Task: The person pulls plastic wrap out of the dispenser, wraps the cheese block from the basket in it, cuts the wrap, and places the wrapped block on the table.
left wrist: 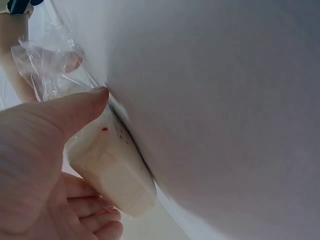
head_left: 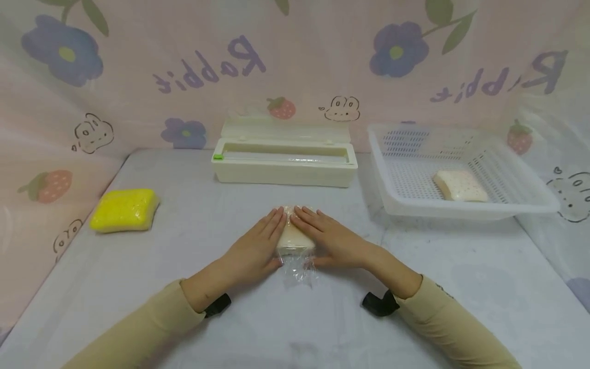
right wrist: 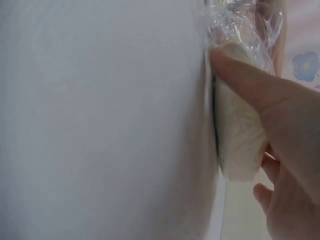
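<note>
Fingers extended and unclenched, a person's left hand (head_left: pixel 255 245) and right hand (head_left: pixel 340 239) press a cream block (head_left: pixel 295 237) between them at mid-worktop (head_left: pixel 295 323), clear film (head_left: pixel 298 267) crumpled at its near edge. Behind stands a long, open white box (head_left: pixel 283 175).

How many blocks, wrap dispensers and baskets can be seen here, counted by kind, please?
Blocks: 3 (yellow block, centre block, right-hand block)
Wrap dispenser: 1
Basket: 1
Total: 5
</note>
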The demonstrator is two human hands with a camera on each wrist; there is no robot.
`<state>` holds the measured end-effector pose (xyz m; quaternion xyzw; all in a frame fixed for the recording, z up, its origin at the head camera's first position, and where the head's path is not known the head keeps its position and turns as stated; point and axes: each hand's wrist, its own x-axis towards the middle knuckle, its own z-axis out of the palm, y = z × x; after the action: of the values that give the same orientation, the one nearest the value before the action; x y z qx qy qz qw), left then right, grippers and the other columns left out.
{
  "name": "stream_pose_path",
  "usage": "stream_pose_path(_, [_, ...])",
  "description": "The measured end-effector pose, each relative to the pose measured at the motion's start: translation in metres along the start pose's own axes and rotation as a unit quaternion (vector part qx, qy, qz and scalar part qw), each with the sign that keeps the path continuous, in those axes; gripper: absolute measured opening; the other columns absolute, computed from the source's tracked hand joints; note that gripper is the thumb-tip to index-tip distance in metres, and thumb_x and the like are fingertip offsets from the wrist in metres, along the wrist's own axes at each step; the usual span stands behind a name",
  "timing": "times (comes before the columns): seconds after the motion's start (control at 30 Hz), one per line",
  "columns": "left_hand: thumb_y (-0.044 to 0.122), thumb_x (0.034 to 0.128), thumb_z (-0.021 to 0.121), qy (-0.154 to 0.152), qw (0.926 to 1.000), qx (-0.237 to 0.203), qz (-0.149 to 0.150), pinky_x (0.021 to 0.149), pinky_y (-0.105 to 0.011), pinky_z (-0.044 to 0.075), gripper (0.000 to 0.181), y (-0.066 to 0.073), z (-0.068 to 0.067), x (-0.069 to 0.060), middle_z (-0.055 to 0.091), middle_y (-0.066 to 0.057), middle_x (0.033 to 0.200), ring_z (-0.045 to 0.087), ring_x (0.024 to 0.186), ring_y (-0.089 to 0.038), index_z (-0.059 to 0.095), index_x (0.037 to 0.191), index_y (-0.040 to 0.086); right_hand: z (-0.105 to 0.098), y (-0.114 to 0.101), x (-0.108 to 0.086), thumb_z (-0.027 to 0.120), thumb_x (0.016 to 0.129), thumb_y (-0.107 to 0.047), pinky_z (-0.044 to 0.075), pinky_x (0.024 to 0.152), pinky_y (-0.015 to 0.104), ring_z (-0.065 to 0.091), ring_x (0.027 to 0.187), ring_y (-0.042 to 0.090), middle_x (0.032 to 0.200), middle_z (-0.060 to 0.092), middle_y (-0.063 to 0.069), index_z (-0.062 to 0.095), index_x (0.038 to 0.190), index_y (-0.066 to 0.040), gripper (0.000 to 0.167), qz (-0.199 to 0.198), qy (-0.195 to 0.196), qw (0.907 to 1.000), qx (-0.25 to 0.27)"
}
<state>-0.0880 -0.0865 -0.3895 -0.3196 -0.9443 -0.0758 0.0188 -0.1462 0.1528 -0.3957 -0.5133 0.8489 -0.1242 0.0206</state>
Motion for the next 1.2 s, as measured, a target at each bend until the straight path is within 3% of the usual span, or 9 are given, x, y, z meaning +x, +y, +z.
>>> stream_pose_path(0.13, [0.032,0.0947,0.057,0.002,1.0,-0.002,-0.007,0.12,-0.042,0.016,0.077,0.003,0.0,0.001,0.014,-0.025,0.157,0.013,0.147,-0.035,0.019,0.147,-0.011,0.0,0.001,-0.001,0.065,0.089,-0.044,0.017,0.119,0.049,0.012,0.148,0.029,0.16,0.014,0.014,0.017,0.153,-0.005,0.089,0.001,0.005,1.0,0.007])
stream_pose_path(0.3, [0.035,0.1002,0.047,0.0,0.9991,-0.036,-0.02,0.119,-0.044,0.018,0.07,0.002,0.001,0.0,0.014,-0.023,0.157,0.013,0.147,-0.034,0.019,0.148,-0.008,-0.001,0.003,-0.002,0.064,0.091,-0.037,0.017,0.119,0.047,0.008,0.149,0.026,0.161,0.01,0.009,0.018,0.153,-0.009,0.083,0.013,-0.007,0.9962,0.086])
stream_pose_path(0.4, [0.036,0.102,0.042,0.001,0.9968,-0.073,-0.031,0.119,-0.045,0.019,0.067,0.0,0.002,0.0,0.014,-0.02,0.158,0.012,0.147,-0.032,0.019,0.149,-0.006,0.0,0.006,-0.002,0.066,0.09,-0.031,0.018,0.119,0.046,0.007,0.149,0.023,0.162,0.011,0.004,0.023,0.153,-0.013,0.078,0.028,-0.001,0.9877,0.154])
stream_pose_path(0.57, [0.035,0.1022,0.042,0.019,0.9894,-0.135,-0.049,0.118,-0.046,0.021,0.063,0.0,0.0,0.0,0.018,-0.018,0.158,0.017,0.147,-0.031,0.025,0.148,-0.004,0.0,0.009,-0.001,0.069,0.089,-0.023,0.023,0.118,0.045,0.021,0.147,0.02,0.156,0.03,0.004,0.045,0.143,-0.011,0.06,0.043,0.051,0.9677,0.243])
stream_pose_path(0.7, [0.03,0.0995,0.049,0.049,0.9774,-0.195,-0.065,0.117,-0.048,0.023,0.061,0.0,0.001,0.001,0.024,-0.018,0.156,0.021,0.145,-0.033,0.032,0.145,-0.006,0.001,0.009,0.001,0.07,0.088,-0.02,0.032,0.114,0.041,0.033,0.142,0.018,0.149,0.044,0.003,0.059,0.131,-0.012,0.045,0.068,0.097,0.9511,0.285])
stream_pose_path(0.97, [0.018,0.0892,0.063,0.113,0.9465,-0.283,-0.106,0.113,-0.051,0.029,0.056,0.0,0.005,0.008,0.041,-0.018,0.148,0.035,0.139,-0.035,0.047,0.137,-0.007,0.003,0.007,0.007,0.073,0.084,-0.013,0.047,0.101,0.041,0.045,0.134,0.022,0.14,0.054,0.006,0.066,0.12,-0.011,0.037,0.102,0.134,0.9352,0.311])
stream_pose_path(1.1, [0.015,0.0862,0.065,0.127,0.9426,-0.288,-0.113,0.112,-0.051,0.031,0.054,0.002,0.003,0.008,0.045,-0.019,0.144,0.038,0.137,-0.036,0.05,0.133,-0.008,0.0,0.004,0.007,0.073,0.083,-0.015,0.045,0.103,0.044,0.043,0.135,0.024,0.141,0.053,0.007,0.065,0.122,-0.01,0.039,0.1,0.13,0.9395,0.301])
stream_pose_path(1.2, [0.015,0.0861,0.066,0.136,0.95,-0.261,-0.104,0.111,-0.05,0.033,0.053,0.004,0.0,0.005,0.047,-0.02,0.143,0.039,0.136,-0.036,0.052,0.131,-0.009,-0.004,0.003,0.001,0.072,0.084,-0.016,0.037,0.11,0.047,0.037,0.14,0.024,0.147,0.046,0.007,0.059,0.13,-0.011,0.048,0.078,0.118,0.9525,0.27])
